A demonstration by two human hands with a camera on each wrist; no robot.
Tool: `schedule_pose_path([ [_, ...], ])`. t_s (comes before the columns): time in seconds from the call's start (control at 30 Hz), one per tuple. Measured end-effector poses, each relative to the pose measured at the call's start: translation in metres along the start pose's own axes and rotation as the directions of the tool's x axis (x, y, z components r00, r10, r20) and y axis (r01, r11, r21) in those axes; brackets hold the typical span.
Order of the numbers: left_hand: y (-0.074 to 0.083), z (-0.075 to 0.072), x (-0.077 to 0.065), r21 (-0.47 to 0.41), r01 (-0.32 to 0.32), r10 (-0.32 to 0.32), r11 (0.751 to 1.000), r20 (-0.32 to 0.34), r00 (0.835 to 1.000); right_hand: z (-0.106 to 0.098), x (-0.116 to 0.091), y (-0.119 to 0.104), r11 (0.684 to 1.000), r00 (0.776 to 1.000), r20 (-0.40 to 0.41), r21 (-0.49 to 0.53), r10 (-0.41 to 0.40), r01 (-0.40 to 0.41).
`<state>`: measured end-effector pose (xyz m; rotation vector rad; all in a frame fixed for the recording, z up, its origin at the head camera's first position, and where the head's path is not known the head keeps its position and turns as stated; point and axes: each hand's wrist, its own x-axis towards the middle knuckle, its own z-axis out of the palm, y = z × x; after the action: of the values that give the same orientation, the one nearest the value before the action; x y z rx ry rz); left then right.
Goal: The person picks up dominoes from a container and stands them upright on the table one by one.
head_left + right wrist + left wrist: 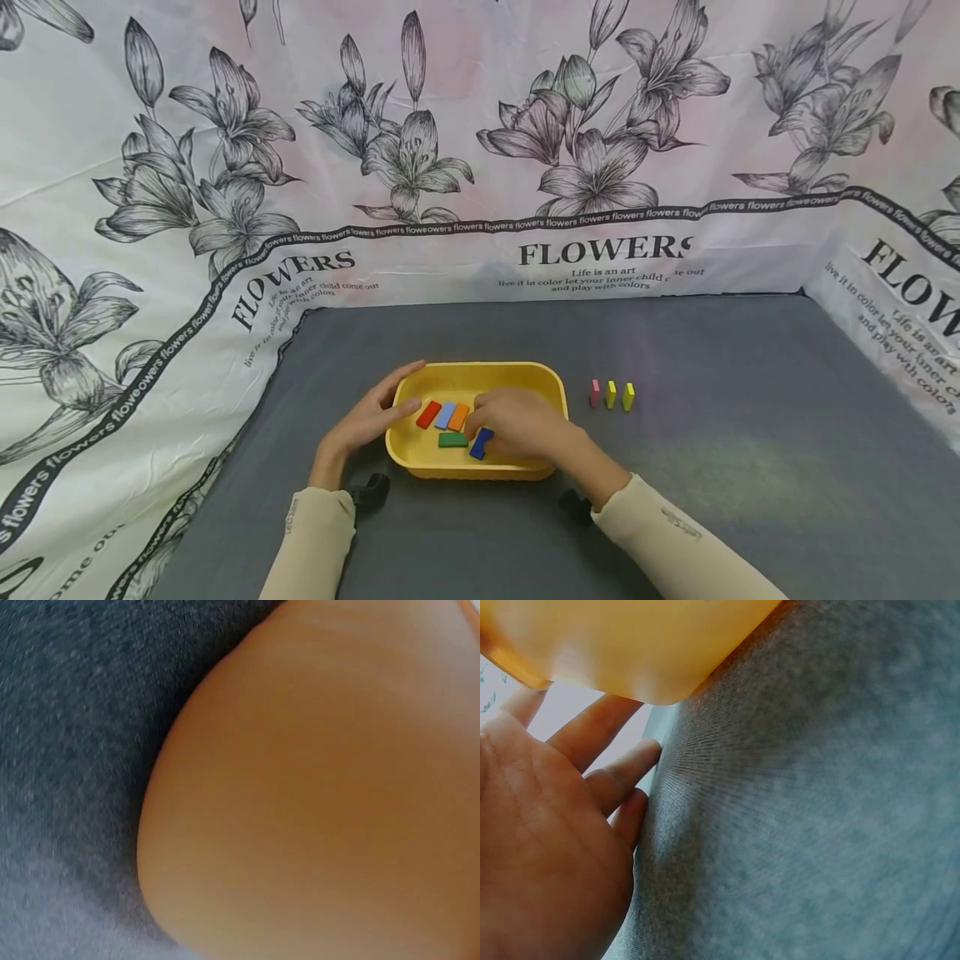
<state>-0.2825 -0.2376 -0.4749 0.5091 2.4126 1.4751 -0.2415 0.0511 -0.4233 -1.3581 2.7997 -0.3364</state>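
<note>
A yellow plastic basin (480, 472) sits on the grey table. My left hand (371, 418) grips its left rim, thumb over the edge and the other fingers outside, as the left wrist view also shows. My right hand (517, 423) reaches down into the basin with bent fingers; whether they pinch a block is hidden. Beside those fingertips are an orange block (459, 417) and a dark blue block (482, 444). A red block (428, 414), a light blue block (445, 415) and a green block (452, 440) lie on the basin's floor.
Right of the basin stand a pink block (595, 393) and two yellow blocks (628, 397), upright in a row with gaps between them. A white flower-printed cloth (450, 258) borders the table's back and sides. The basin's wall (315, 795) fills most of the right wrist view.
</note>
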Motion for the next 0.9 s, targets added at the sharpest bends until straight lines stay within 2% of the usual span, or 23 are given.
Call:
schedule_pose_path([
  [0.2,-0.002,0.0,0.0,-0.001,-0.003,0.003,1.0,0.005,1.0,0.004,0.005,-0.004,1.0,0.998,0.062,-0.005,0.02,-0.02],
  [0.6,0.002,0.001,-0.001,-0.006,0.003,-0.003,1.0,0.001,1.0,0.007,0.011,-0.007,0.998,0.992,0.124,-0.062,0.032,-0.025],
  [0.9,0.002,0.001,-0.001,-0.013,-0.004,0.004,1.0,0.005,1.0,0.009,0.01,-0.005,0.994,0.992,0.125,-0.108,0.032,-0.018],
])
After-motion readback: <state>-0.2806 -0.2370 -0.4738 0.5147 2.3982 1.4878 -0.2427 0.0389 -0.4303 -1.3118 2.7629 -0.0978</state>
